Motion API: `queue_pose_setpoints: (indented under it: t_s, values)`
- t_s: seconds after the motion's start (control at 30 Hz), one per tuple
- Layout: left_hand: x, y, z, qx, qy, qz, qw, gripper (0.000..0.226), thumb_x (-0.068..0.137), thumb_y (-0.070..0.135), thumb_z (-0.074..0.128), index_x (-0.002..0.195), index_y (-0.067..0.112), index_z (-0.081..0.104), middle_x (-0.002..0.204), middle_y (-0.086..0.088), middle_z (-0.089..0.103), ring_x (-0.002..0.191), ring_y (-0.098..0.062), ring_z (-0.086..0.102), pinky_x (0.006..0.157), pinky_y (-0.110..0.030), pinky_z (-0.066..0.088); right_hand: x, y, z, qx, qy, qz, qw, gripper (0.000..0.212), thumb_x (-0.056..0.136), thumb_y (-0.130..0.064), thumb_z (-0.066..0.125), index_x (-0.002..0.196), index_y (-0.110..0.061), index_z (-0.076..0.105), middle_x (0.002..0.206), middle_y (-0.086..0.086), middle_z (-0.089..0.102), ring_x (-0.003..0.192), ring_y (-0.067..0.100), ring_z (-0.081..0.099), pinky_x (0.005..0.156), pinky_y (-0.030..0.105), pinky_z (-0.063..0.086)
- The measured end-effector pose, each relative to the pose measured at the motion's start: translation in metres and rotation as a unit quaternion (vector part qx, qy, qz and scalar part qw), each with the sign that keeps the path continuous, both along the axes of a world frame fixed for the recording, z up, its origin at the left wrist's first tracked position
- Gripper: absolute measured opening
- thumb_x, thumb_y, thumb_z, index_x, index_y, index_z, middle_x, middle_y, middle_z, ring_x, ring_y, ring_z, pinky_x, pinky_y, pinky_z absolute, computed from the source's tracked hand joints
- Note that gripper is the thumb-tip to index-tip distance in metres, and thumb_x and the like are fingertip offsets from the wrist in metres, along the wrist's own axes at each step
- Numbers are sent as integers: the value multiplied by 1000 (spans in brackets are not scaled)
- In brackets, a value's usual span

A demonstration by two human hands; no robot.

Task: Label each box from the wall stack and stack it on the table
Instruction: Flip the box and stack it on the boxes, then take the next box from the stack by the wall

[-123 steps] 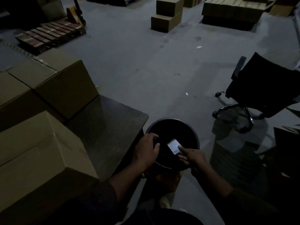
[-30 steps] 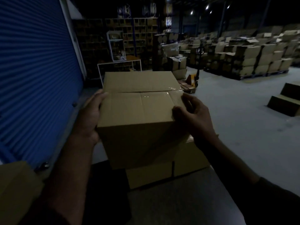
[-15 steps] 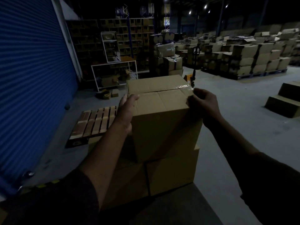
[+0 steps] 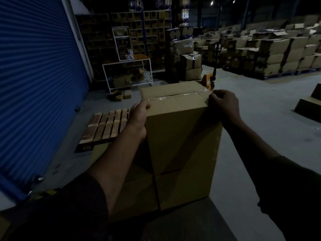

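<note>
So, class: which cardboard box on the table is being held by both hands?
The top box, taped along its lid; the two boxes beneath it go untouched.

No text, label, brand, number or sign can be read anywhere. The cardboard box (image 4: pixel 175 122) shows plain brown faces and clear tape along its top seam, with no print that can be made out. The distant cartons at two o'clock are too dim and small to read.

Dark long sleeves, pushed up to mid-forearm, leave both forearms and the 2 hands bare.
</note>
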State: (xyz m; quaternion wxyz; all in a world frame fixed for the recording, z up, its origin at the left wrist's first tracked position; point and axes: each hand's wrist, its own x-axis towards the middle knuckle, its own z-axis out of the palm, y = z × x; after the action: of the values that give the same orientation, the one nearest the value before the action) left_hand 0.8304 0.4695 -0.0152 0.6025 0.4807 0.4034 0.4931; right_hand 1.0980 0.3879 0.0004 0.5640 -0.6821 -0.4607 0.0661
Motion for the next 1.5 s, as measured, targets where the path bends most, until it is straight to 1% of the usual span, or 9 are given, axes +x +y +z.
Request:
queue_pose_setpoints:
  t_s: [0.2, 0.33, 0.53, 0.67, 0.8, 0.97, 1.1, 1.3, 1.5]
  values:
    - [-14, -17, -6, 70, 36, 33, 996, 95, 75, 70, 74, 153, 22, 48, 151, -11, 57, 129, -30, 61, 98, -47, 55, -34, -17, -8, 95, -230, -71, 966, 35, 94, -29, 63, 127, -17, 63, 133, 5, 59, 118, 20, 58, 101, 44, 51]
    - [-45, -47, -11, 138, 70, 73, 985, 71, 101, 41, 67, 163, 24, 36, 162, 1, 42, 143, -14, 44, 87, -18, 45, -106, -46, -20, 107, -277, 15, 955, 38, 93, -24, 66, 130, -18, 62, 140, 3, 54, 128, 17, 50, 106, 35, 45]
    - [-133, -93, -42, 186, 69, 123, 972, 65, 93, 42, 73, 152, 31, 47, 160, 8, 46, 146, -8, 45, 116, -33, 43, -261, -61, -59, 81, -195, 239, 948, 32, 93, -26, 63, 125, -23, 65, 130, -9, 58, 109, 5, 59, 90, 31, 55]
    - [-221, -131, -66, 192, 123, 227, 947, 71, 81, 58, 69, 145, 34, 52, 149, 16, 54, 137, -2, 52, 113, -33, 46, -362, -65, -80, 86, -110, 340, 930, 27, 95, -25, 63, 121, -25, 67, 121, -13, 64, 109, 0, 59, 90, 32, 54]
    - [-320, -174, -80, 181, 154, 334, 912, 54, 88, 45, 72, 139, 33, 56, 142, 18, 58, 132, 4, 52, 106, -18, 43, -462, -68, -93, 41, -16, 435, 899, 23, 98, -31, 62, 120, -28, 67, 118, -16, 65, 109, -2, 61, 93, 33, 56]
    - [-438, -212, -88, 154, 186, 420, 875, 53, 87, 44, 69, 137, 31, 57, 141, 16, 58, 133, 1, 52, 108, -23, 42, -576, -76, -90, 14, 23, 494, 869, 21, 96, -20, 66, 117, -20, 70, 115, -10, 67, 104, -6, 60, 83, 5, 45]
    - [-533, -230, -100, 126, 178, 464, 859, 47, 94, 26, 75, 138, 25, 57, 144, 10, 58, 134, -6, 52, 110, -29, 45, -667, -82, -93, -18, 37, 528, 848, 19, 95, -22, 67, 114, -21, 71, 111, -9, 69, 100, -6, 63, 82, 13, 48]
    - [-677, -238, -125, 62, 186, 479, 856, 50, 96, 30, 74, 142, 27, 54, 144, 10, 56, 131, -10, 54, 106, -33, 46, -797, -88, -115, -67, 46, 512, 855, 30, 96, -24, 67, 125, -16, 68, 120, -6, 68, 110, 6, 62, 83, 15, 46]
    - [-779, -222, -160, -15, 215, 446, 869, 54, 91, 45, 73, 139, 36, 51, 143, 8, 53, 125, -15, 54, 103, -42, 51, -876, -77, -162, -134, 9, 458, 879, 33, 96, -30, 65, 127, -21, 64, 135, -1, 60, 118, 14, 58, 100, 43, 52]
